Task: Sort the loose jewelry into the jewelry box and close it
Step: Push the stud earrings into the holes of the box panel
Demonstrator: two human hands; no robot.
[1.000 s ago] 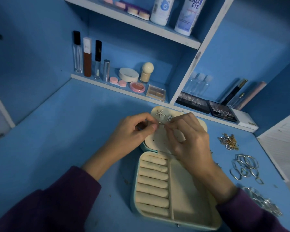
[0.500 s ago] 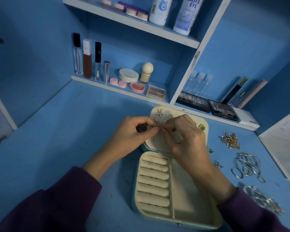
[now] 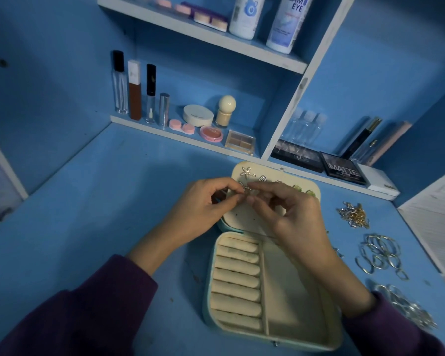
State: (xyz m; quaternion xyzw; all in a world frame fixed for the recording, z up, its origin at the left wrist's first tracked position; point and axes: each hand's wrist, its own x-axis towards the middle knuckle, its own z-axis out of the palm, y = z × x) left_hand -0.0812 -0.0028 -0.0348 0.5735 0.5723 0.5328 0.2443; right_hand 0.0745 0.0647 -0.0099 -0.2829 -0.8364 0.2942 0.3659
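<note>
Vs 0.5 s ago: both hands are at the same spot over the lid and the pinch hasn't changed. R hand has eased back a bit, so more of the lid's top row shows, incl. a ribbed silver shell stud and 2 green studs. Everything else on the desk is unmoved. L hand has fingers curled, thumb + forefinger clamped on the left edge of the small starfish earring. R hand thumb + forefinger tips close on its right side, other fingers loosely bent. The earring sits at the upper left of the lid panel, just below a bigger silver starfish stud. Can't tell if its post is in a hole. Jewelry box lies open flat and is a rounded rectangle w/ a teal shell and a cream, soft-looking lining. The lid panel has small punched holes. The base has a column of padded ring rolls on the left and a plain tray on the right. Loose jewelry on the desk right of the box: tangled gold/silver chains, thin silver hoops in an overlapping pile, and a shiny silver heap nearest the cam. Sleeves are dark purple knit. The desk is matte blue, scuffed.
</note>
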